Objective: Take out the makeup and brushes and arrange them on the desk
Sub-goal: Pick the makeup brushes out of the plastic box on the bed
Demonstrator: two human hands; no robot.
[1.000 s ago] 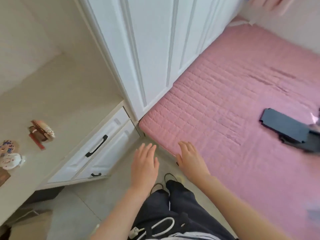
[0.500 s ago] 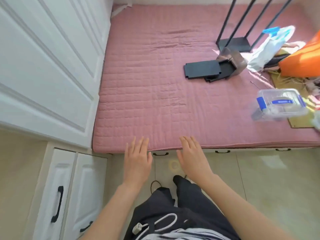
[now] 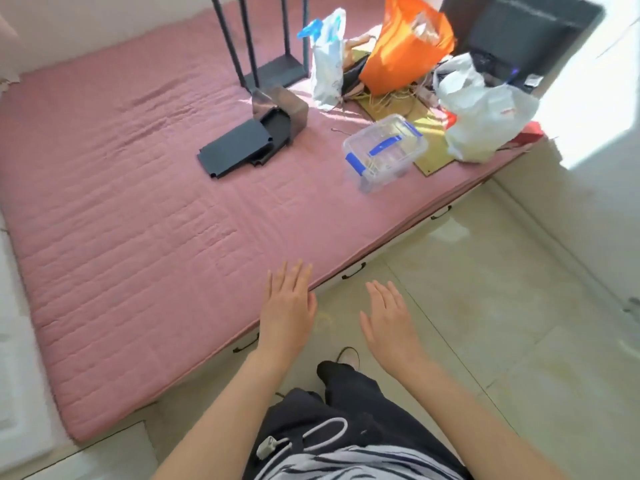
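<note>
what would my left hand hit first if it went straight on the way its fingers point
Most likely the pink mattress: the left hand's fingertips overlap its near edge. Depth is unclear, so the hand might pass just above it.

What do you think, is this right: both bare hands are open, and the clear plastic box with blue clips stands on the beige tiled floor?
No. The head view shows the clear plastic box with blue clips on the pink quilted mattress instead. The left hand and right hand are open.
</note>
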